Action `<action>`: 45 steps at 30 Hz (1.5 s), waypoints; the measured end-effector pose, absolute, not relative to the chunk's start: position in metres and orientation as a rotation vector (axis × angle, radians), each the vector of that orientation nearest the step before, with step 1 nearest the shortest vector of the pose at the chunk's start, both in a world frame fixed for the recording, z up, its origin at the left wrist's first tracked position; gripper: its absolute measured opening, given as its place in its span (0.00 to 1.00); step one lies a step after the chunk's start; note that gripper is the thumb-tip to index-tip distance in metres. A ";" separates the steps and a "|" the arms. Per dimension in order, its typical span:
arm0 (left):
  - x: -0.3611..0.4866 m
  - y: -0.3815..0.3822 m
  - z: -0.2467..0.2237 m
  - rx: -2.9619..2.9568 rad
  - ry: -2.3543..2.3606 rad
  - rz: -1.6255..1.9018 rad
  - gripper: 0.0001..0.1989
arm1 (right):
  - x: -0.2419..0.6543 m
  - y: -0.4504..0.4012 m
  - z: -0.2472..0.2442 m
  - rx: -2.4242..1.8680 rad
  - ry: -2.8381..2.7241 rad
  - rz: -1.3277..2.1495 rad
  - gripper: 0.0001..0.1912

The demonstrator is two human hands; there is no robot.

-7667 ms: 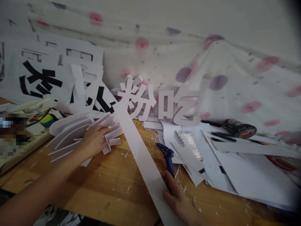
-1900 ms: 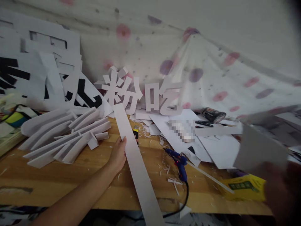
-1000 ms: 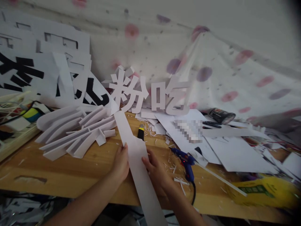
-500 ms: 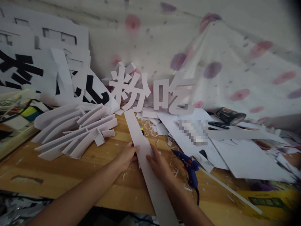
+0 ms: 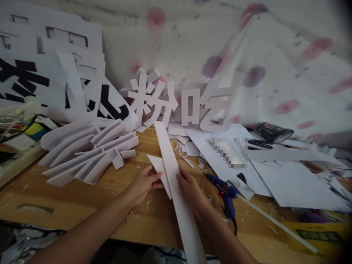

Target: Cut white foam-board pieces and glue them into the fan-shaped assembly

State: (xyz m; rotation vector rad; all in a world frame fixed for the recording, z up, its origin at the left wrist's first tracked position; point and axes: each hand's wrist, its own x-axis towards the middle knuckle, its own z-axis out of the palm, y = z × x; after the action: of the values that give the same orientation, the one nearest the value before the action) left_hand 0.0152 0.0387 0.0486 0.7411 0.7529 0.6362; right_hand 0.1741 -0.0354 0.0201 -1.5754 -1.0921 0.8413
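My left hand (image 5: 147, 182) pinches a small pointed white piece (image 5: 160, 170) between thumb and fingers. Its edge lies against a long white strip (image 5: 176, 187), which runs from the middle of the table down past the front edge. My right hand (image 5: 189, 187) grips the strip by its right edge. To the right of that hand, a blue glue gun (image 5: 224, 190) rests on the table with a small red light showing.
White curved letter parts (image 5: 90, 150) lie at left. White cut-out characters (image 5: 154, 97) stand at the back. White sheets (image 5: 294, 183), a black can (image 5: 275, 132) and a yellow bag (image 5: 319, 234) are at right. Scraps litter the wooden table (image 5: 110, 205).
The small pointed piece, mostly hidden behind the strip before, now shows to its left in my left hand. My left hand has shifted slightly away from the strip. The view has moved a little.
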 end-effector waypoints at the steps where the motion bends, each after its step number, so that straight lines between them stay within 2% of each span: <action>1: 0.012 0.038 0.047 0.767 0.745 0.650 0.12 | 0.173 -0.035 0.020 -1.588 -1.076 0.858 0.28; 5: 0.003 0.039 0.037 0.839 0.697 0.671 0.18 | 0.173 -0.037 0.023 -1.594 -1.095 0.958 0.30; 12: 0.000 0.041 0.024 0.843 0.606 0.703 0.20 | 0.171 -0.037 0.026 -1.592 -1.059 0.833 0.28; 16: -0.001 0.047 0.017 1.072 0.783 0.764 0.23 | 0.173 -0.036 0.029 -1.555 -0.899 0.798 0.29; 19: -0.005 0.058 0.020 1.207 0.863 0.790 0.22 | 0.176 -0.037 0.034 -1.540 -0.780 0.803 0.28; 22: -0.011 0.073 0.038 1.415 0.774 0.648 0.14 | 0.178 -0.038 0.037 -1.511 -0.742 0.813 0.27; 25: -0.013 0.086 0.057 2.150 0.483 0.211 0.10 | 0.178 -0.038 0.037 -1.536 -0.708 0.785 0.28; 27: -0.012 0.092 0.062 2.418 0.342 0.024 0.09 | 0.180 -0.040 0.036 -1.581 -0.710 0.755 0.29; 30: -0.009 0.097 0.055 2.546 0.234 0.035 0.08 | 0.184 -0.045 0.037 -1.647 -0.835 0.722 0.28; 34: -0.024 0.093 0.044 2.513 0.443 0.397 0.15 | 0.188 -0.061 0.042 -1.770 -1.048 0.787 0.31; 38: -0.067 0.073 0.033 2.401 0.615 0.406 0.19 | 0.187 -0.084 0.046 -1.914 -1.208 0.847 0.38; 41: -0.094 0.058 0.020 2.313 0.687 0.287 0.51 | 0.185 -0.100 0.048 -2.050 -1.375 0.790 0.47; 43: -0.102 0.055 0.013 2.275 0.719 0.252 0.54 | 0.182 -0.110 0.048 -2.085 -1.503 0.734 0.46; 45: -0.102 0.058 0.011 2.241 0.693 0.263 0.53 | 0.180 -0.118 0.048 -2.066 -1.620 0.672 0.42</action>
State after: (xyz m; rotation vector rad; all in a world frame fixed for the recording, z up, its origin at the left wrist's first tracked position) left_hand -0.1017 0.0583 0.0114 2.2408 0.6930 0.2627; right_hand 0.1803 -0.1176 0.0477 -2.0656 -1.6196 0.6720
